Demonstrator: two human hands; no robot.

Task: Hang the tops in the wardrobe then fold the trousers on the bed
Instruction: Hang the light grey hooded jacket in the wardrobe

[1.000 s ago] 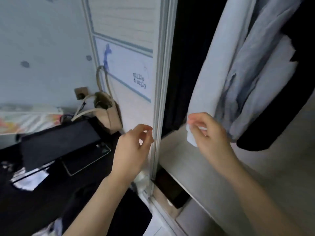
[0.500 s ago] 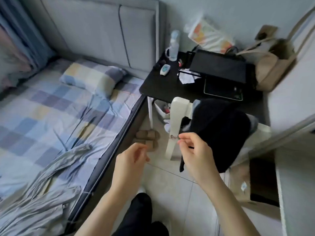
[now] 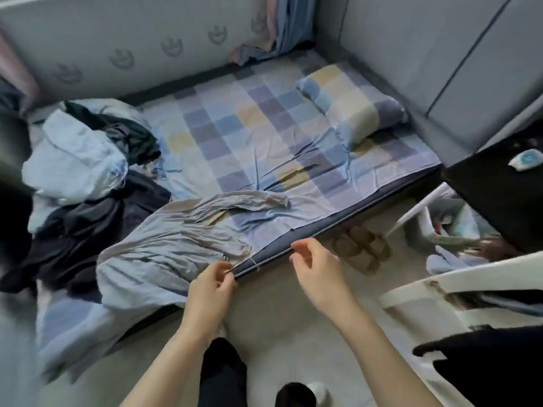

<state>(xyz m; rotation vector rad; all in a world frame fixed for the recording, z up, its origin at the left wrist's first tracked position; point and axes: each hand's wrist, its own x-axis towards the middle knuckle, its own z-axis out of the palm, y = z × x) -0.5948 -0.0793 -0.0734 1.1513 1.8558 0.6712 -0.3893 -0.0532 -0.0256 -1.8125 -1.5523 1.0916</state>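
1. Left hand sits at the near edge of the bed, fingers curled with thumb and fingertips together at the hem of the grey trousers; whether cloth is actually pinched cannot be told from this view
2. Right hand hovers just beside that edge, to the right of the left hand and apart from it; fingers loosely curled, holding nothing, touching nothing visible
3. Grey trousers lie crumpled across the near part of the checked sheet, one leg trailing toward the middle of the mattress, the waist or hem end bunched at the edge nearest the person
4. Pile of clothes, light blue and dark pieces mixed, sits at the left of the bed, touching the trousers' far side; pillow lies at the head end, well apart
5. Judgement: no wardrobe in view and both hands are at the trousers, so the folding step looks to be in hand and only starting; nothing is folded yet
6. Judgement: next move calls for both hands to take the bunched end, pull the garment flat on the open sheet and lay leg on leg before any fold
7. Risk noted: cloth overhangs the edge and may slide floorward if tugged one-handed
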